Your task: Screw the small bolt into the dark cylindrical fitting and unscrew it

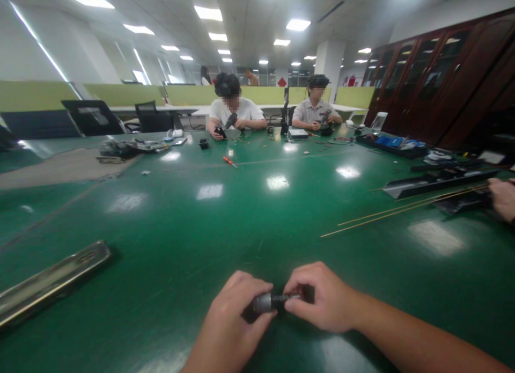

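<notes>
Near the front of the green table (241, 222), my left hand (231, 314) is closed around a small grey-and-black cylindrical part (263, 303). A narrower dark section with a ridged look sticks out of its right side. My right hand (324, 298) pinches the far end of that section between thumb and fingertips. Both hands meet on the same piece, held roughly level just above or on the tabletop. Fingers hide much of it, so I cannot tell its exact kind.
A long metal channel (56, 279) lies at left. Two thin brass-coloured rods (378, 214) and dark rails (434, 185) lie at right, beside another person's hand (502, 198). An orange screwdriver (229, 161) is mid-table; two people sit across, handling tools and parts.
</notes>
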The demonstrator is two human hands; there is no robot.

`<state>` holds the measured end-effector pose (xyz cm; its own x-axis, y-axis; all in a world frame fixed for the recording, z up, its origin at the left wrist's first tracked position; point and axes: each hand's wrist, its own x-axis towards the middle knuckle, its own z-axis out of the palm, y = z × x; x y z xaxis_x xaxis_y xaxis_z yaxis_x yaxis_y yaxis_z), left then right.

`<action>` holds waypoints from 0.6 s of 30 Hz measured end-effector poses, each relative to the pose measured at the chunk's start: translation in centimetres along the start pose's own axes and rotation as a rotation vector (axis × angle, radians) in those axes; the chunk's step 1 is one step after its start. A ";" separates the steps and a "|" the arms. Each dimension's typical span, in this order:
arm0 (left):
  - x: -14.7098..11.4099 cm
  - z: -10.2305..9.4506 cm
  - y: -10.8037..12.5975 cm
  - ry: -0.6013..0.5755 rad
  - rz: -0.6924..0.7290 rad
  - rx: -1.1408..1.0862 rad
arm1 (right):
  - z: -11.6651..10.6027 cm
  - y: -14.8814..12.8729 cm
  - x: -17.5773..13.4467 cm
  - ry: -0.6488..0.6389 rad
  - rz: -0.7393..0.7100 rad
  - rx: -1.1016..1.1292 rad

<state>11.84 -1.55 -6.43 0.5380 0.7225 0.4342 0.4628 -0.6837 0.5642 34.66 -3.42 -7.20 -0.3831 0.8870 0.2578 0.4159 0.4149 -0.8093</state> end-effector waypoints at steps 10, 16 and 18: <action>0.3 -0.3 0.1 0.037 0.021 0.011 | 0.0 -0.2 0.1 0.034 0.003 -0.010; 0.2 -0.5 -0.1 0.041 0.013 0.034 | 0.1 -0.1 0.0 0.056 0.027 -0.018; 0.1 -0.5 -0.2 0.039 0.010 0.041 | 0.1 -0.1 0.1 0.067 0.039 -0.028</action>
<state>11.45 -1.26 -6.16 0.5149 0.7185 0.4675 0.4862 -0.6940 0.5311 34.48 -3.44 -7.18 -0.3110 0.9136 0.2619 0.4522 0.3846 -0.8047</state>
